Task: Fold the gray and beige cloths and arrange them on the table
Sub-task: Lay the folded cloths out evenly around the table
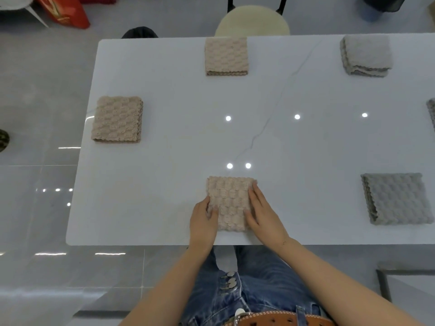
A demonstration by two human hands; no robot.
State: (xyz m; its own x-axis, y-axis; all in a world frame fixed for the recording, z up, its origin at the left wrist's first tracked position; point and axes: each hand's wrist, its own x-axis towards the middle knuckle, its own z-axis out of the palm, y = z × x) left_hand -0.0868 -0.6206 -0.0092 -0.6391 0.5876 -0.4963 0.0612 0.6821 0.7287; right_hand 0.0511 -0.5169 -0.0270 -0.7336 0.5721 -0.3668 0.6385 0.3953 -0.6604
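A folded beige cloth (229, 201) lies at the near edge of the white table (176, 161). My left hand (203, 220) rests against its left side, fingers touching the cloth. Flat on its right side lies my right hand (262, 214), fingers straight. Two more folded beige cloths lie on the table, one at the left (117, 119) and one at the far middle (226, 56). A folded gray cloth (366, 56) sits far right, another (396, 198) near right, and a third gray cloth (432, 111) shows only partly at the right frame edge.
A round cream chair seat (253, 21) stands beyond the table's far edge. A red bag (63, 10) lies on the floor at the far left, and a dark bin (381, 5) stands at the far right.
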